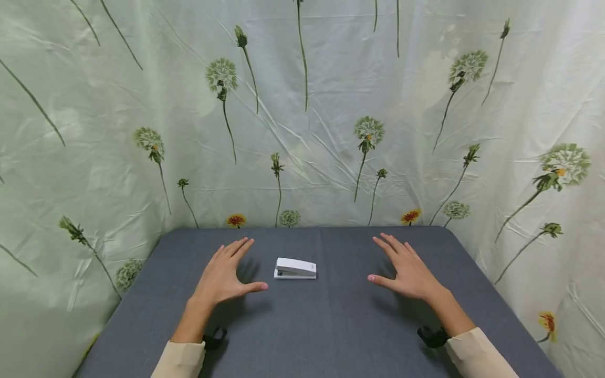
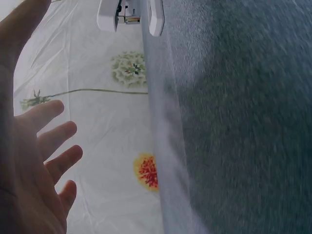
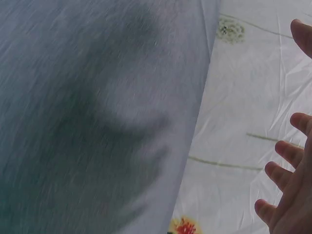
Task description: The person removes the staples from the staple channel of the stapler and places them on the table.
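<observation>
A white stapler (image 1: 295, 268) lies on the dark grey tabletop (image 1: 302, 336), left of the middle in the head view. To its left, my left hand (image 1: 224, 278) hovers over the table with fingers spread and thumb pointing toward the stapler; it holds nothing. My right hand (image 1: 407, 272) is farther off on the other side, likewise spread above the cloth and holding nothing. In the left wrist view, part of the stapler (image 2: 130, 14) shows at the top edge, beyond the fingers (image 2: 57, 139). The right wrist view has only spread fingers (image 3: 287, 156) and the table surface.
Behind the table hangs a pale curtain (image 1: 331, 173) printed with dandelions and orange flowers, also running along both sides. A dark strap (image 1: 215, 338) is at the left wrist and another dark strap (image 1: 432, 337) at the right. Both hands cast shadows on the cloth.
</observation>
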Demonstrator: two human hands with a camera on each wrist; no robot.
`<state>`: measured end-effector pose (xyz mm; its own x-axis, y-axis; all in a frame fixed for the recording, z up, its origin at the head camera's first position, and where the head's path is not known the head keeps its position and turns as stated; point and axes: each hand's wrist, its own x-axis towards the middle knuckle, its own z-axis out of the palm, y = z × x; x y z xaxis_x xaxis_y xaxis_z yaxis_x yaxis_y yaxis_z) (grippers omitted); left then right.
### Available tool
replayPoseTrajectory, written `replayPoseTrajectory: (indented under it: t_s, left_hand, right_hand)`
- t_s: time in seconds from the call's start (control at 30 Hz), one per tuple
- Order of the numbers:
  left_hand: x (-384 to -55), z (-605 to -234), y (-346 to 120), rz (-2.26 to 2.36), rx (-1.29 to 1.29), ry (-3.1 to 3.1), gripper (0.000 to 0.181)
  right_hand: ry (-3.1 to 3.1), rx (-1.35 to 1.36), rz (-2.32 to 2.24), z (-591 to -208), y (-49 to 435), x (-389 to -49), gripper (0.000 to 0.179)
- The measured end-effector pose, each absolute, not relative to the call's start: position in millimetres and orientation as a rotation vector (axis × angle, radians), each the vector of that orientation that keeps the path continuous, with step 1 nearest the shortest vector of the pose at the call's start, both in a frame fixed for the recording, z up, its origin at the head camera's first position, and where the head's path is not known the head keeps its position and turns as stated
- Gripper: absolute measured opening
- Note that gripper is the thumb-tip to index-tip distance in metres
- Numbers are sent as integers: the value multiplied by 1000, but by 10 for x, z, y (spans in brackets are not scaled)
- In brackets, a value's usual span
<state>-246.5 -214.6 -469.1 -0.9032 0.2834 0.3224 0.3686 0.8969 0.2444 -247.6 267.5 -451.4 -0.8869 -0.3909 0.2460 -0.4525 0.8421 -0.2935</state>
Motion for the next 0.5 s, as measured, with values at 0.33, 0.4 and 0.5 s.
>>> replayPoseTrajectory:
  t_s: [0.33,0.4,0.5]
  left_hand:
    - [-2551,-4764,-2021,-558,-502,-2760,116]
    - [-2573,-4790,-1994,-565,-499,-2767,114]
    - [-2603,-4833,-1952,-570,-498,-2792,113]
  right_hand:
    - [-2830,708,592,-4561,2297,-2617,97]
    - [-2831,717,602,-4578,2213,-2652,96]
    - [-2838,732,625,-4583,2084,-2688,96]
